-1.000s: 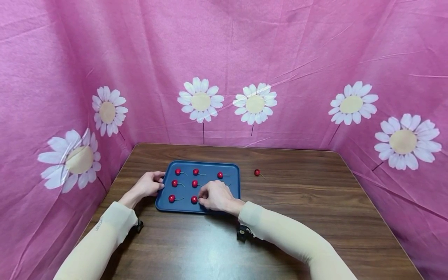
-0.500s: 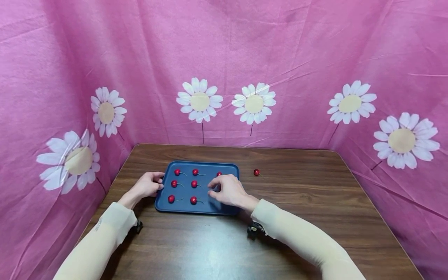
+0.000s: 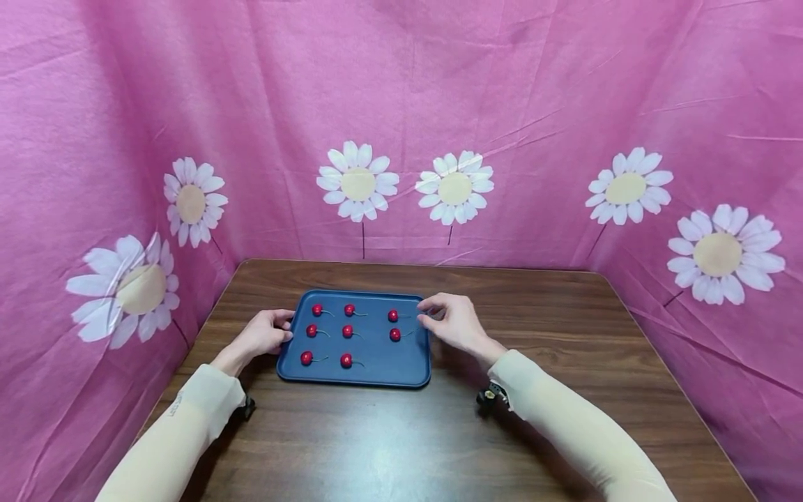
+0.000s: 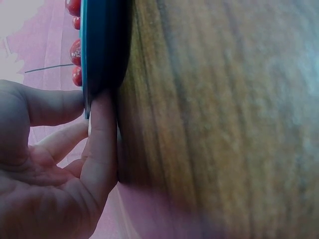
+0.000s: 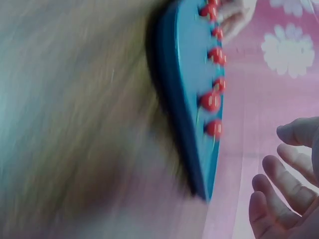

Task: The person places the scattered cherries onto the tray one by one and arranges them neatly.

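A blue rectangular tray (image 3: 383,369) lies on the table, bearing several red cherries with thin stems, among them a front-left cherry (image 3: 306,358) and a right-hand cherry (image 3: 394,335). My left hand (image 3: 260,333) grips the tray's left rim; in the left wrist view the thumb (image 4: 55,107) lies over the rim and a finger (image 4: 102,144) under it. Over the tray's back right corner hovers my right hand (image 3: 459,322), its fingers (image 5: 286,181) spread and relaxed with nothing held. The loose cherry on the table beyond the tray is hidden by this hand.
The brown wooden table (image 3: 539,321) extends around the tray. A pink cloth (image 3: 408,84) with printed daisies hangs behind it and at both sides. Each wrist wears a small black camera, such as the right wrist camera (image 3: 486,399).
My right hand has moved from the tray's front right part, beside a cherry, to its back right corner, uncovering the right-hand cherries. The left hand has kept its grip on the rim.
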`<state>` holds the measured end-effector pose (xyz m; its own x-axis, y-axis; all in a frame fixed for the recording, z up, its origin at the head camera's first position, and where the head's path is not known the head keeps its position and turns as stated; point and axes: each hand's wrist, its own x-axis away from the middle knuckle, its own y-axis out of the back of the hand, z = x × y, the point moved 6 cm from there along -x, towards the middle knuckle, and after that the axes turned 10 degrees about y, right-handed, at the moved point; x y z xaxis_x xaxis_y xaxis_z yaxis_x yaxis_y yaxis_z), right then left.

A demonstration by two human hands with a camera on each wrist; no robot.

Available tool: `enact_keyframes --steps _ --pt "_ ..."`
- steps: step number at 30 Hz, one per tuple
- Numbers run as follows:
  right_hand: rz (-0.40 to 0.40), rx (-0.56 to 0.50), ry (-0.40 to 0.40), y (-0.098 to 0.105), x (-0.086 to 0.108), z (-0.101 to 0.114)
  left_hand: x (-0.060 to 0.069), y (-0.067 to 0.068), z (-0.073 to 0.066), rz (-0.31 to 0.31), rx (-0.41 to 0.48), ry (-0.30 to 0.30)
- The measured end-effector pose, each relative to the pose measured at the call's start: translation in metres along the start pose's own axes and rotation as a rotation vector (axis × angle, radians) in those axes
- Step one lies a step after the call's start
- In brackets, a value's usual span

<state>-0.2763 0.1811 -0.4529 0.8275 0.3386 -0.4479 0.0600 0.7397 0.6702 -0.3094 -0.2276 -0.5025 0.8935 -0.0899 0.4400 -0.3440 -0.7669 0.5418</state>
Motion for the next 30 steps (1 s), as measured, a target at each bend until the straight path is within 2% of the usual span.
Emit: enact_keyframes --steps 6,10,15,21,25,30 --pt "-0.070 0.079 -0.059 0.031 0.006 -0.035 -0.002 -0.001 -0.001 0.001 0.007 0.004" --pt "-0.079 0.146 -0.118 0.045 0.014 -0.059 -0.002 -0.002 -0.001 0.007 0.008 -0.006" --pt "-0.032 0.199 -0.206 0.052 0.021 -0.080 -0.001 -0.001 -0.002 0.001 0.005 -0.006" --pt "0.063 0.266 -0.306 0.050 0.028 -0.100 0.000 -0.003 -0.001 0.004 -0.004 -0.003" --pt "0.107 0.293 -0.327 0.049 0.030 -0.105 -0.001 -0.003 -0.001 0.008 -0.005 -0.006" --pt "0.119 0.317 -0.324 0.048 0.027 -0.107 -0.001 -0.001 -0.001 0.011 -0.009 0.002"
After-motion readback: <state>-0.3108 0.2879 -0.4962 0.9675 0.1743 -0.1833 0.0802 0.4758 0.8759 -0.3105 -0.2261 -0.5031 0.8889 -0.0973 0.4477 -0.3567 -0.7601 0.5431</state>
